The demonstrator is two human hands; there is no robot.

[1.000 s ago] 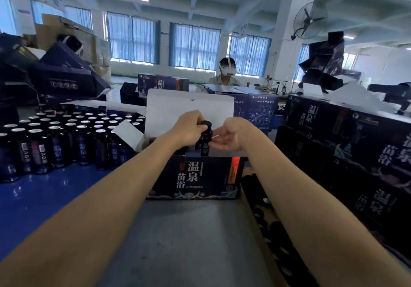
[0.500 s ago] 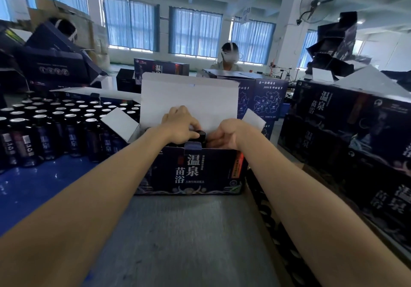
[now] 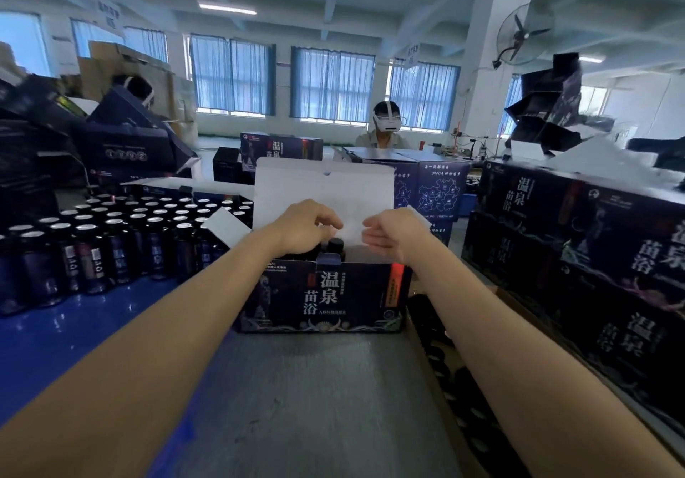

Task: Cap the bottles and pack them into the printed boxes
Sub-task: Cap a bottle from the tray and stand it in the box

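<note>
Sitting in printed box [image 3: 322, 292] now: bottle [image 3: 335, 247], held above it second ago. One more packed. Now right hand [image 3: 393, 234] loose, empty; left hand [image 3: 304, 229] curled low over box, cannot tell if gripping.

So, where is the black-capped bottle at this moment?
In the head view, the black-capped bottle stands inside the open printed box at centre, its cap just below the gap between the left hand and the right hand.

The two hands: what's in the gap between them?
Head view: between the left hand and right hand shows the box's raised white lid, with a black bottle cap just below.
</note>
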